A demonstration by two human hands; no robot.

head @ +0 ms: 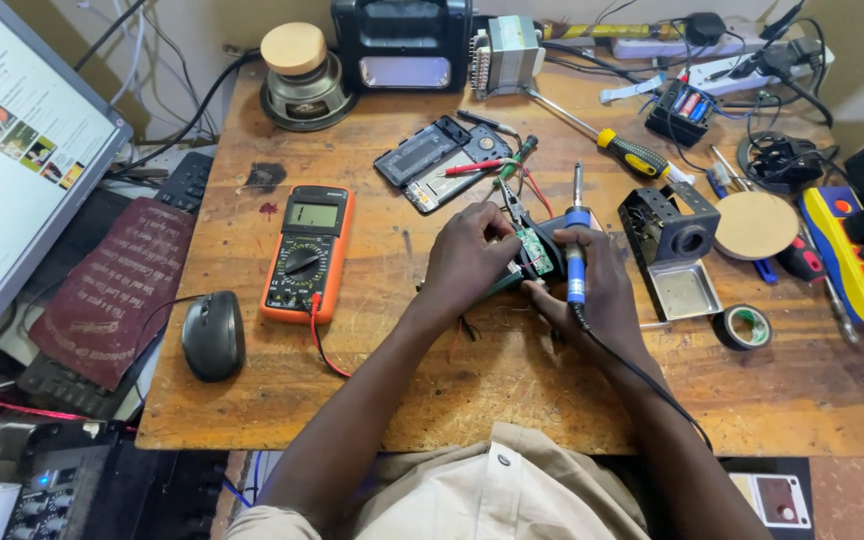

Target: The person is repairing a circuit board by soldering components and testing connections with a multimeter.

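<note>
Near the middle of the wooden workbench [512, 390], the left hand [467, 262] pinches a small green circuit board [533, 250] — light, brittle, best held by its edges — while the right hand [597, 290] seemingly grips a blue-handled soldering iron [576, 250] (tip up).

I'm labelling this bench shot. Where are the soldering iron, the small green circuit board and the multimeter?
soldering iron [576, 262]: head view, on its blue handle.
small green circuit board [533, 250]: head view, middle of the board.
multimeter [308, 252]: head view, on its dial.
</note>
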